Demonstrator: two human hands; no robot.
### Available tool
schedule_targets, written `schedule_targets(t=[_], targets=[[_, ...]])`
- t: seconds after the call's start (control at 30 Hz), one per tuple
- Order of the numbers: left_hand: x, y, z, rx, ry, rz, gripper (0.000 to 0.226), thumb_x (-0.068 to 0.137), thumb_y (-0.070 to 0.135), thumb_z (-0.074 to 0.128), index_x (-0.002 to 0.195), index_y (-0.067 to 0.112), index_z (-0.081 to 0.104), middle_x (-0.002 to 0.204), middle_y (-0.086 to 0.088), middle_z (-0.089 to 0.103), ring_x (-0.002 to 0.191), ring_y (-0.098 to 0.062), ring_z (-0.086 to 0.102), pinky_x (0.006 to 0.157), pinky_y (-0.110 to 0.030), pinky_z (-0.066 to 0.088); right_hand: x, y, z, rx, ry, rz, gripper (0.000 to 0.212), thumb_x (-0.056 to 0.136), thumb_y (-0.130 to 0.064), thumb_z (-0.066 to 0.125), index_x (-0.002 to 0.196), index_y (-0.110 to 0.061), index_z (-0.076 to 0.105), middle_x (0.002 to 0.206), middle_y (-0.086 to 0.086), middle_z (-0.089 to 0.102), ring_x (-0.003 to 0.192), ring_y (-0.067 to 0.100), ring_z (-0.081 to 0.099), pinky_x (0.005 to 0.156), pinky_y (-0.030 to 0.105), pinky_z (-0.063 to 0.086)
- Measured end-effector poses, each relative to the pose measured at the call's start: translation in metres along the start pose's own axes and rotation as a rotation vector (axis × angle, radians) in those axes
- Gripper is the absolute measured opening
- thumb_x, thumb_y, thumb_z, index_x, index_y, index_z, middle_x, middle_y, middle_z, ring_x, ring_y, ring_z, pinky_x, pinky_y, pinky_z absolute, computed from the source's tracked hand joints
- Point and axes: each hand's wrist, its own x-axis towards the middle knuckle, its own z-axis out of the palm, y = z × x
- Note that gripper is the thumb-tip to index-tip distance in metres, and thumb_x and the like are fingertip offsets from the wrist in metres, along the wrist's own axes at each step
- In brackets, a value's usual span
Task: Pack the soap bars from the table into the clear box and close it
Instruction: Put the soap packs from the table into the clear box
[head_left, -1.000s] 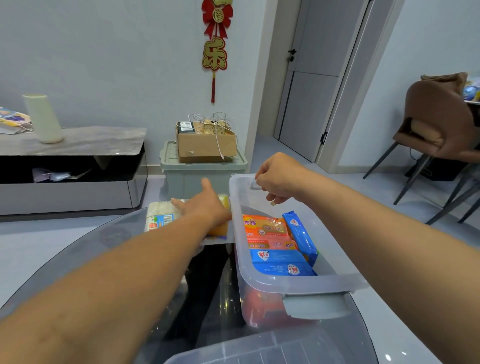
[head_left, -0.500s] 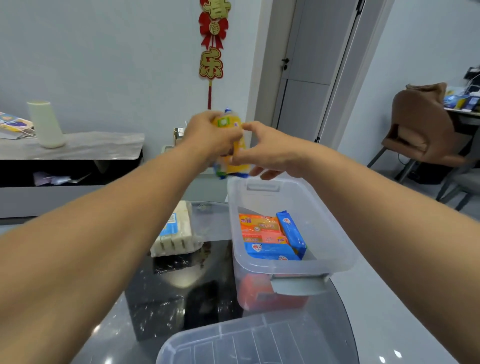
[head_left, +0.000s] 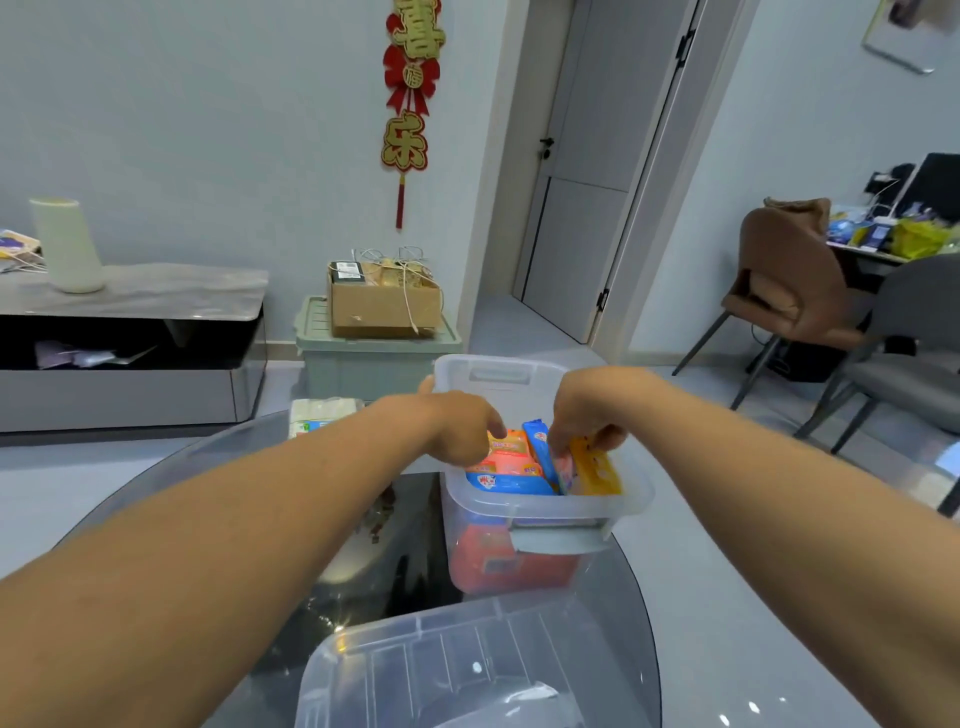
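Observation:
The clear box (head_left: 540, 512) stands open on the dark glass table, holding orange, pink and blue soap bars (head_left: 506, 470). My right hand (head_left: 587, 415) reaches into the box's right side and grips a yellow soap pack (head_left: 595, 470) that stands upright against the wall. Over the box's left side, my left hand (head_left: 462, 423) has its fingers curled down onto the orange bars and holds nothing. A white soap pack (head_left: 322, 413) lies on the table left of the box. The clear lid (head_left: 441, 670) rests at the table's near edge.
The round glass table (head_left: 363, 571) ends close behind the box. Beyond it stand a green bin with a cardboard box (head_left: 382, 306), a low grey cabinet (head_left: 130, 338) at left, and chairs (head_left: 800, 301) at right.
The yellow soap pack went from both hands held up in the air down into the box's right side. My left hand let go of it and dropped onto the bars inside.

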Motion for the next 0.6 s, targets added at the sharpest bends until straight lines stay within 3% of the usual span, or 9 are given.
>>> schedule_targets(t=[0.1, 0.17, 0.3, 0.37, 0.47, 0.53, 0.6], targets=[[-0.006, 0.004, -0.004, -0.009, -0.023, -0.003, 0.060, 0.093, 0.008, 0.048, 0.149, 0.029, 0.041, 0.151, 0.002, 0.048, 0.139, -0.022, 0.041, 0.117, -0.040, 0.031, 0.001, -0.009, 0.011, -0.051, -0.048, -0.004, 0.034, 0.086, -0.035, 0.077, 0.107, -0.011, 0.064, 0.107, 0.007, 0.071, 0.089, 0.020, 0.071, 0.090, 0.033, 0.059], [-0.008, 0.006, -0.004, -0.021, -0.043, 0.000, 0.063, 0.095, 0.005, 0.049, 0.153, 0.025, 0.035, 0.153, -0.001, 0.045, 0.139, -0.024, 0.042, 0.114, -0.040, 0.035, 0.002, -0.014, 0.011, -0.063, -0.087, 0.012, 0.043, 0.087, -0.036, 0.077, 0.119, -0.012, 0.063, 0.108, 0.006, 0.071, 0.099, 0.020, 0.072, 0.097, 0.037, 0.057], [-0.009, 0.002, -0.001, -0.077, -0.035, -0.004, 0.070, 0.093, 0.001, 0.050, 0.155, 0.026, 0.029, 0.154, -0.003, 0.043, 0.139, -0.027, 0.041, 0.111, -0.043, 0.039, 0.004, -0.013, 0.009, -0.002, -0.116, 0.042, 0.039, 0.086, -0.033, 0.079, 0.112, -0.011, 0.060, 0.086, 0.004, 0.066, 0.068, 0.015, 0.070, 0.092, 0.035, 0.060], [-0.007, 0.000, 0.001, -0.102, -0.015, -0.012, 0.074, 0.092, 0.002, 0.050, 0.156, 0.029, 0.024, 0.155, -0.003, 0.042, 0.139, -0.028, 0.040, 0.112, -0.045, 0.040, 0.004, -0.012, 0.009, 0.050, -0.068, 0.051, 0.037, 0.087, -0.029, 0.078, 0.112, -0.008, 0.062, 0.086, 0.005, 0.067, 0.063, 0.016, 0.070, 0.084, 0.034, 0.062], [-0.005, 0.000, 0.003, -0.125, 0.000, -0.020, 0.079, 0.091, 0.003, 0.052, 0.157, 0.029, 0.017, 0.155, -0.003, 0.042, 0.140, -0.029, 0.040, 0.112, -0.047, 0.040, -0.003, -0.014, 0.003, 0.079, 0.049, 0.067, 0.025, 0.087, -0.025, 0.076, 0.097, -0.007, 0.063, 0.086, 0.009, 0.071, 0.061, 0.019, 0.071, 0.066, 0.031, 0.063], [-0.006, 0.000, 0.004, -0.132, 0.004, -0.030, 0.082, 0.090, 0.003, 0.053, 0.158, 0.028, 0.013, 0.155, -0.004, 0.042, 0.140, -0.030, 0.039, 0.113, -0.048, 0.039, -0.011, -0.016, 0.003, 0.054, 0.023, 0.087, 0.025, 0.088, -0.027, 0.074, 0.098, -0.007, 0.062, 0.086, 0.010, 0.072, 0.058, 0.020, 0.072, 0.060, 0.031, 0.060], [-0.007, 0.000, 0.004, -0.142, 0.007, -0.035, 0.084, 0.090, 0.002, 0.054, 0.159, 0.027, 0.012, 0.156, -0.004, 0.041, 0.140, -0.030, 0.039, 0.113, -0.048, 0.039, -0.020, -0.020, 0.004, -0.003, -0.063, 0.102, 0.031, 0.089, -0.031, 0.073, 0.103, -0.007, 0.059, 0.082, 0.011, 0.071, 0.057, 0.020, 0.071, 0.064, 0.031, 0.060]])
